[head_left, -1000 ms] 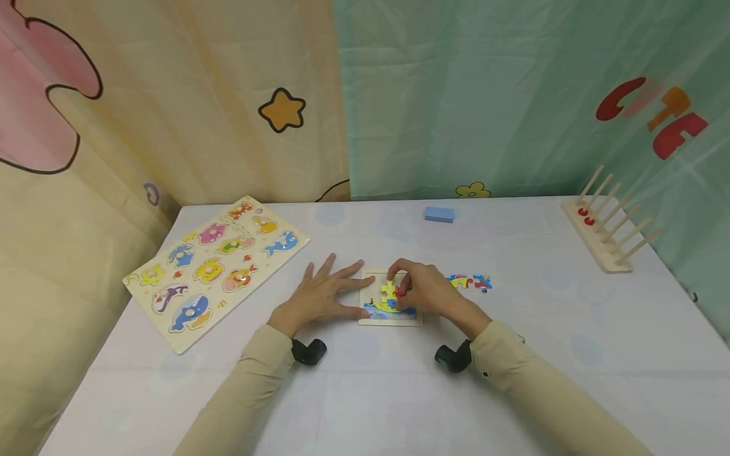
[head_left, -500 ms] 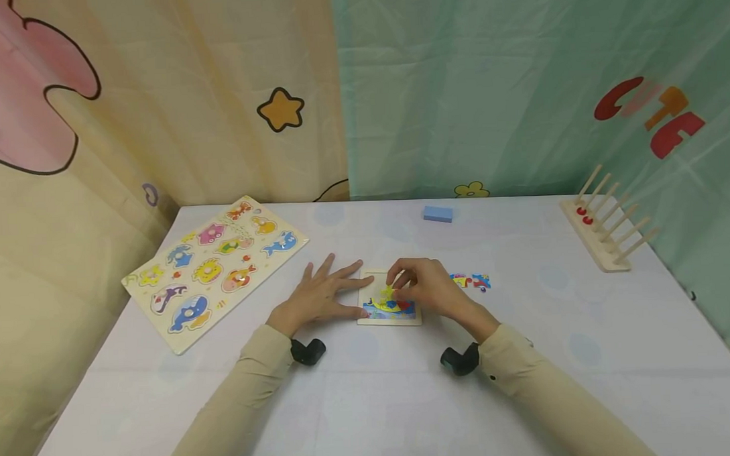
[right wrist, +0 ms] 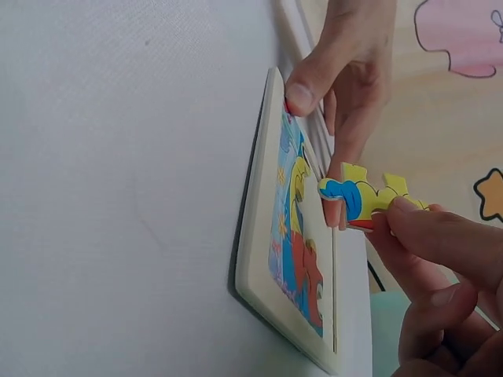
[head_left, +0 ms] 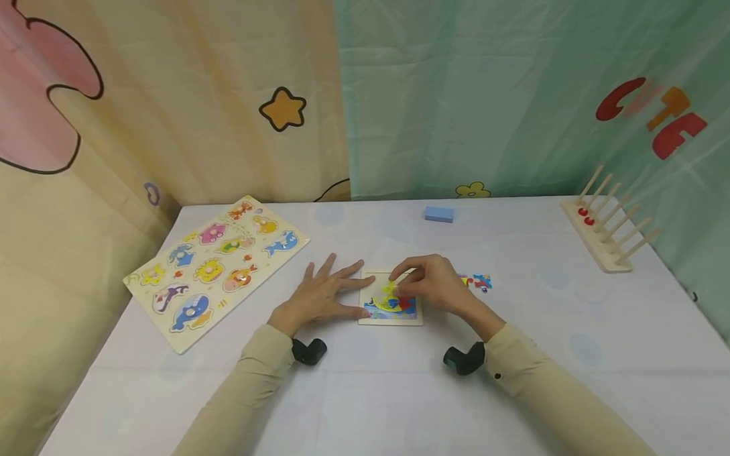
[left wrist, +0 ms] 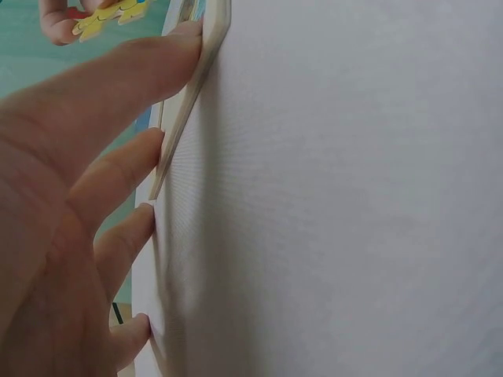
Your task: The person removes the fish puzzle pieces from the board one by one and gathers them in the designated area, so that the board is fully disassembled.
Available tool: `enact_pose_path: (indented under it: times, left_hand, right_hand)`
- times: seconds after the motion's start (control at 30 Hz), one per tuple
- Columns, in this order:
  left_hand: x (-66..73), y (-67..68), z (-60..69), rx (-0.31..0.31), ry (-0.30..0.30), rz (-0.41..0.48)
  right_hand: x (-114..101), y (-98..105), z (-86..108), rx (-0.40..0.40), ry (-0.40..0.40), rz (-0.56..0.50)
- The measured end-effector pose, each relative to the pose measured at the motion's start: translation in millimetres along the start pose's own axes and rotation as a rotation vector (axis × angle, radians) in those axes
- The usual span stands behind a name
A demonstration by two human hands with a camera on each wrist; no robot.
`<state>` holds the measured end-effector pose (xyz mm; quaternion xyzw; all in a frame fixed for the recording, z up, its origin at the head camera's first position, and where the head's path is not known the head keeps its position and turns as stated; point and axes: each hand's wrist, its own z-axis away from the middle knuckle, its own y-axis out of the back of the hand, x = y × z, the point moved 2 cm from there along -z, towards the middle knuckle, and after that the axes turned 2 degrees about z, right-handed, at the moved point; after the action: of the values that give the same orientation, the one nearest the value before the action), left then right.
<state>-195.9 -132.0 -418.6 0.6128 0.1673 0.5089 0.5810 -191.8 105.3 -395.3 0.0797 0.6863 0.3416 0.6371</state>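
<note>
Left to right: bare left hand [head_left: 324,296], fingers spread, thumb on the pale wooden rectangular frame [head_left: 390,323]; 1 yellow-and-blue jigsaw piece [right wrist: 368,200], tilted above it, pinched by the bare right hand [head_left: 437,284]. Such tilt could jam its tabs.

White table [head_left: 372,422] before a cream curtain [head_left: 216,126] and green curtain [head_left: 458,117].
At left, a wooden board [head_left: 263,262] of sea animals lies slantwise; toward the rear, a blue block [head_left: 440,214]; at right, a pegged rack [head_left: 617,264] bearing two red beads [head_left: 584,211]. The cream curtain shows an orange star [head_left: 282,110].
</note>
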Motion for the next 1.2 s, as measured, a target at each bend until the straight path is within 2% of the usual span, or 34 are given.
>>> enact_pose_path:
  times: [0.3, 0.43, 0.57, 0.8, 1.2]
  left_hand:
    - [-0.6, -0.6, 0.4, -0.001, -0.007, 0.001]
    - [-0.7, -0.8, 0.5, 0.0, -0.013, 0.006]
    - [-0.6, -0.4, 0.8, 0.002, -0.017, 0.006]
    - [-0.4, 0.1, 0.8, 0.003, -0.016, 0.005]
    - [-0.6, -0.9, 1.3, 0.01, -0.012, 0.007]
  right_hand:
    - [19, 17, 8.9, 0.016, -0.155, -0.066]
    - [30, 27, 17.3, 0.03, -0.199, -0.037]
    - [41, 41, 27.2, 0.053, -0.221, 0.024]
    - [58, 63, 42.7, 0.095, -0.291, 0.059]
    - [67, 72, 50.8, 0.111, -0.316, 0.11]
